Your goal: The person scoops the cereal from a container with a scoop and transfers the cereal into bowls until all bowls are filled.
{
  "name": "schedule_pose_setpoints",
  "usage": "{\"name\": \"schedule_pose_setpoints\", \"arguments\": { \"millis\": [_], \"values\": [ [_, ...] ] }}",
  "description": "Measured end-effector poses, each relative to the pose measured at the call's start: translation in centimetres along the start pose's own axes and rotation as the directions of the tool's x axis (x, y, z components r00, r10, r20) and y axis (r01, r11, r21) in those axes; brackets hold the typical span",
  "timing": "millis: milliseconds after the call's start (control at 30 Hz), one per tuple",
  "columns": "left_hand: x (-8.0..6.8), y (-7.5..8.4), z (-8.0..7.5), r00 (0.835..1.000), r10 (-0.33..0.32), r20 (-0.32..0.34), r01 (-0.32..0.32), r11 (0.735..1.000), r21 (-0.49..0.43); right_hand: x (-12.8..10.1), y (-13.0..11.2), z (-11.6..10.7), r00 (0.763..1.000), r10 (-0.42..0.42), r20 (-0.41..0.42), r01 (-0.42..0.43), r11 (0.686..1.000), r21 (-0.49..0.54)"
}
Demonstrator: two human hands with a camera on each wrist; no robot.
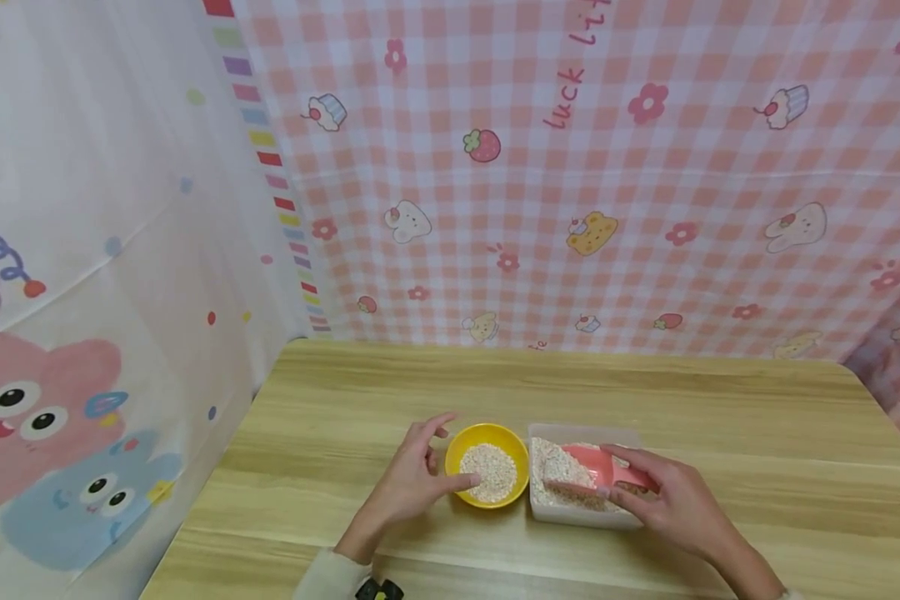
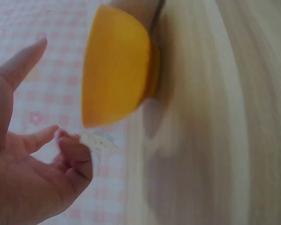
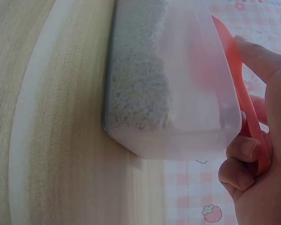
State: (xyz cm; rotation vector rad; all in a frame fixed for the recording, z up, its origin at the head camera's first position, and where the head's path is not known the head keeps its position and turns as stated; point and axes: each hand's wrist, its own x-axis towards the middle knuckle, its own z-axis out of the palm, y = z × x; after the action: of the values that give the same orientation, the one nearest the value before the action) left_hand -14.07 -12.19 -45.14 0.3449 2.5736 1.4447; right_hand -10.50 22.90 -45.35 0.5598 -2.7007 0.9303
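Note:
A yellow bowl [image 1: 487,442] partly filled with pale grain stands on the wooden table [image 1: 345,400]. My left hand [image 1: 412,479] rests beside it, fingers relaxed, thumb tip touching the bowl's left rim. In the left wrist view the yellow bowl [image 2: 117,65] shows from the side, with the left hand [image 2: 33,164] spread just short of it. Right of the bowl stands a clear plastic box [image 1: 581,512] of the same grain. My right hand [image 1: 671,500] grips a pink scoop [image 1: 596,467] loaded with grain over the box. The right wrist view shows the clear box [image 3: 178,93] and the pink scoop [image 3: 241,89] in the right hand [image 3: 262,154].
Pink checked cloth [image 1: 570,167] hangs behind the table and a white cartoon curtain [image 1: 82,292] to the left. Bare wood stretches behind the bowl and box and out to the right edge [image 1: 885,417].

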Motion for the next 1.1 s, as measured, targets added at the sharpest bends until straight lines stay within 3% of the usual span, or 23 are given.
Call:
{"name": "schedule_pose_setpoints", "arguments": {
  "millis": [233,433,767,1100],
  "values": [
    [0.6,-1.3,0.5,0.987,-0.035,0.158,0.041,0.999,-0.033,-0.2,0.1,0.0,1.0,0.006,-0.008,-0.007,1.0,-0.016],
    [1.0,-2.0,1.0,0.97,-0.048,0.238,0.079,0.989,-0.123,-0.2,0.2,0.0,1.0,0.001,-0.005,-0.001,1.0,-0.005],
    [1.4,-2.4,1.5,0.961,-0.083,0.264,0.112,0.989,-0.099,-0.1,0.2,0.1,1.0,0.002,0.018,-0.003,1.0,0.031],
    [1.4,-2.3,1.5,0.96,-0.054,0.276,0.083,0.992,-0.094,0.1,0.0,0.0,1.0,0.0,0.013,0.0,1.0,0.009]
  ]
}}
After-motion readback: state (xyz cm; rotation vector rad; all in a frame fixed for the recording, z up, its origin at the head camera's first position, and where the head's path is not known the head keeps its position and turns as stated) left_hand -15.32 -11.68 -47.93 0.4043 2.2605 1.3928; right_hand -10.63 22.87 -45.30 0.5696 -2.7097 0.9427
